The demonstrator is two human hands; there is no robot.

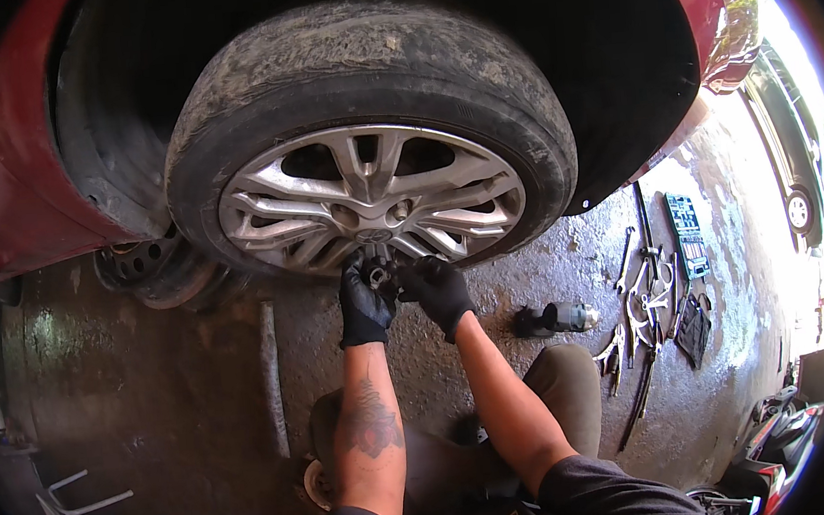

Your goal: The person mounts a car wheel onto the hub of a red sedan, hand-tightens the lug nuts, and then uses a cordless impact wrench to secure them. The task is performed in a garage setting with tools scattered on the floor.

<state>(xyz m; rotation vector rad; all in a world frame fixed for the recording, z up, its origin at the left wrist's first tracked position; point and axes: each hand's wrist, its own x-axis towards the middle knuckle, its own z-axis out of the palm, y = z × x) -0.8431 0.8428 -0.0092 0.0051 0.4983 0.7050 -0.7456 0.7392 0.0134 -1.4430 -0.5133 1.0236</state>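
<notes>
— What's in front of you?
— A dusty silver alloy wheel (374, 202) on the red car (0, 193). My gloved left hand (365, 305) grips a small metal socket (378, 277) at its lower rim; my right hand (437, 289) curls beside it.

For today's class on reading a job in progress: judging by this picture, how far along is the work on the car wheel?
Done: tools are laid out on the floor, and the alloy wheel sits in the red car's arch. In hand: the gloved left hand and right hand meet at the rim's lower edge around a small dark part; what it is cannot be told. Left: a power tool lies unused nearby.
</notes>
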